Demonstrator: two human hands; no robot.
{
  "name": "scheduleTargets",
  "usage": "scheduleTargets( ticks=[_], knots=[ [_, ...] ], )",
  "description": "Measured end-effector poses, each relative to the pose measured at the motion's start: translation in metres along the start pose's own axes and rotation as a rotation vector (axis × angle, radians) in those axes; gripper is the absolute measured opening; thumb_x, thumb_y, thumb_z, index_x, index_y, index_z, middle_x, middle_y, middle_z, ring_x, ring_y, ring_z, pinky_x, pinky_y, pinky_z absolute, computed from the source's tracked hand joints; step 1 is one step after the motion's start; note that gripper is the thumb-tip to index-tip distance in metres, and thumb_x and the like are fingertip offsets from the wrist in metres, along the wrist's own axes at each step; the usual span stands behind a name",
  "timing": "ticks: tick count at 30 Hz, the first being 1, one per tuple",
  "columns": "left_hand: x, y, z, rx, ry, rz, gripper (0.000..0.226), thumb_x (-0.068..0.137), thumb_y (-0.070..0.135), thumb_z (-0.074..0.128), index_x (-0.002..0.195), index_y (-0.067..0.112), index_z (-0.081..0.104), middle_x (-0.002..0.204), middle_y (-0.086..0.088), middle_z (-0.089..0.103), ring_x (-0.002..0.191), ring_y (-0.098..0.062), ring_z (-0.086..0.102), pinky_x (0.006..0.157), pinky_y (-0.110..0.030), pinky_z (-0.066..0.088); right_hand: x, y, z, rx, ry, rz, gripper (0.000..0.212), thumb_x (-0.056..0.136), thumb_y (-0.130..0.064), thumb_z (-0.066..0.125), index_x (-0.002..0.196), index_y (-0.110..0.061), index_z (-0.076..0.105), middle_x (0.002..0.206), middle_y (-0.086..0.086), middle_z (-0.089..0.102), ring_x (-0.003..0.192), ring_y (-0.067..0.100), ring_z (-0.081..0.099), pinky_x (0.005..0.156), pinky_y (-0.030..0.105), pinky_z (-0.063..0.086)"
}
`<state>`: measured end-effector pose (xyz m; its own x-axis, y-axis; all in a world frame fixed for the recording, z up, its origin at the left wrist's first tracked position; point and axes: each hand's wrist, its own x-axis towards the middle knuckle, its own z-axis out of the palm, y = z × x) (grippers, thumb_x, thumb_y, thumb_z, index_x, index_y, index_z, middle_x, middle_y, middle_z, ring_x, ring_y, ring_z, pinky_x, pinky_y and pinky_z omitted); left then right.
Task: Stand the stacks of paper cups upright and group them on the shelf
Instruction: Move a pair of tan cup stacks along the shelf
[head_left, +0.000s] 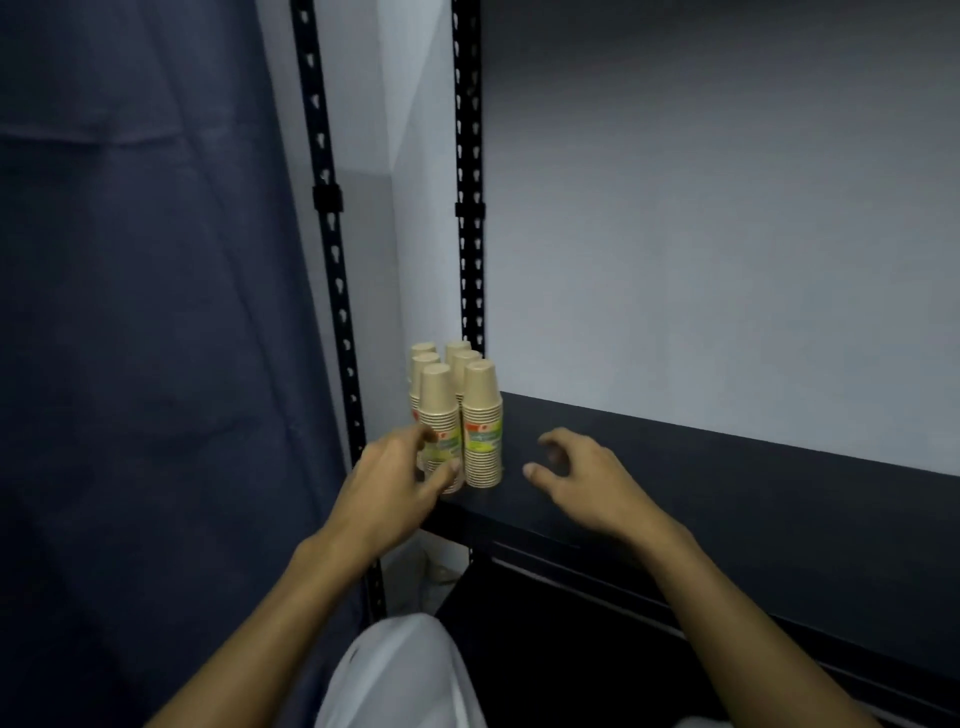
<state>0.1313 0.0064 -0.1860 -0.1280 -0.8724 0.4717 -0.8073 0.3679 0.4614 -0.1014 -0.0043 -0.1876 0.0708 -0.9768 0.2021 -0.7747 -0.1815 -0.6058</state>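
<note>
Brown paper cup stacks stand upright, close together at the left end of the black shelf. Left hand holds the front-left stack. Right hand hovers nearby, fingers loose.

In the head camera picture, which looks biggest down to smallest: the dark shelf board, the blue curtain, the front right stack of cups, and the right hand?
1. Blue curtain.
2. Dark shelf board.
3 and 4. Right hand and front right stack of cups look about alike; the hand is nearer the camera, so I will not rank them.
</note>
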Motion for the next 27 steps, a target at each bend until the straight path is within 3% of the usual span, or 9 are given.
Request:
scheduleTargets(
  ticks=[3, 6, 10, 16, 19, 23, 27],
  knots=[
    [0.016, -0.001, -0.009, -0.057, 0.035, -0.095, 0.050, 0.093, 0.043, 0.068, 0.131, 0.015, 0.054, 0.120, 0.000, 0.062, 0.104, -0.014, 0.061, 0.084, -0.029, 0.049, 0.023, -0.024, 0.004, 0.109, 0.032, -0.081, 0.061, 0.095, -0.041, 0.064, 0.147, -0.020, 0.042, 0.146, 0.006, 0.053, 0.134, 0.021, 0.052, 0.107, 0.038, 0.044],
    [0.031, -0.006, -0.007, -0.135, 0.033, -0.189, 0.066, 0.091, 0.045, 0.070, 0.143, 0.014, 0.043, 0.127, -0.007, 0.062, 0.108, -0.018, 0.062, 0.086, -0.032, 0.051, 0.047, -0.039, 0.010, 0.199, 0.059, -0.100, 0.070, 0.094, -0.037, 0.067, 0.152, -0.018, 0.032, 0.154, 0.008, 0.044, 0.139, 0.025, 0.046, 0.108, 0.041, 0.042],
    [0.044, -0.017, 0.009, -0.219, -0.004, -0.220, 0.061, 0.092, 0.042, 0.070, 0.141, 0.016, 0.044, 0.115, 0.000, 0.065, 0.096, -0.008, 0.057, 0.078, -0.022, 0.045, 0.070, -0.039, 0.024, 0.308, 0.026, -0.083, 0.075, 0.091, -0.034, 0.073, 0.151, -0.019, 0.032, 0.152, 0.005, 0.047, 0.135, 0.025, 0.050, 0.107, 0.043, 0.045],
    [0.051, -0.035, 0.037, -0.284, 0.084, -0.174, 0.052, 0.090, 0.039, 0.072, 0.135, 0.021, 0.052, 0.107, 0.009, 0.067, 0.101, -0.010, 0.068, 0.086, -0.026, 0.053, 0.076, -0.016, 0.048, 0.405, 0.041, -0.150, 0.057, 0.092, -0.026, 0.072, 0.142, -0.023, 0.045, 0.130, -0.005, 0.065, 0.117, 0.015, 0.064, 0.099, 0.040, 0.054],
    [0.053, -0.035, 0.042, -0.258, 0.078, -0.118, 0.050, 0.091, 0.039, 0.071, 0.135, 0.022, 0.055, 0.102, 0.013, 0.067, 0.093, -0.005, 0.068, 0.083, -0.020, 0.051, 0.077, -0.006, 0.044, 0.422, 0.049, -0.173, 0.059, 0.091, -0.026, 0.073, 0.143, -0.024, 0.045, 0.127, -0.009, 0.065, 0.110, 0.008, 0.066, 0.097, 0.037, 0.056],
    [0.060, -0.025, 0.051, -0.273, 0.023, -0.023, 0.041, 0.090, 0.036, 0.073, 0.128, 0.025, 0.061, 0.100, 0.021, 0.064, 0.079, 0.016, 0.059, 0.070, 0.000, 0.044, 0.073, 0.014, 0.027, 0.383, 0.049, -0.187, 0.060, 0.089, -0.030, 0.074, 0.141, -0.027, 0.044, 0.117, -0.015, 0.063, 0.102, 0.004, 0.066, 0.091, 0.034, 0.058],
    [0.072, -0.003, 0.074, -0.331, -0.052, 0.055, 0.039, 0.090, 0.032, 0.074, 0.126, 0.024, 0.063, 0.096, 0.025, 0.062, 0.087, 0.021, 0.058, 0.070, 0.001, 0.042, 0.063, 0.048, 0.005, 0.360, 0.096, -0.167, 0.059, 0.088, -0.032, 0.075, 0.139, -0.030, 0.045, 0.115, -0.009, 0.066, 0.101, 0.008, 0.068, 0.089, 0.039, 0.060]
  ],
)
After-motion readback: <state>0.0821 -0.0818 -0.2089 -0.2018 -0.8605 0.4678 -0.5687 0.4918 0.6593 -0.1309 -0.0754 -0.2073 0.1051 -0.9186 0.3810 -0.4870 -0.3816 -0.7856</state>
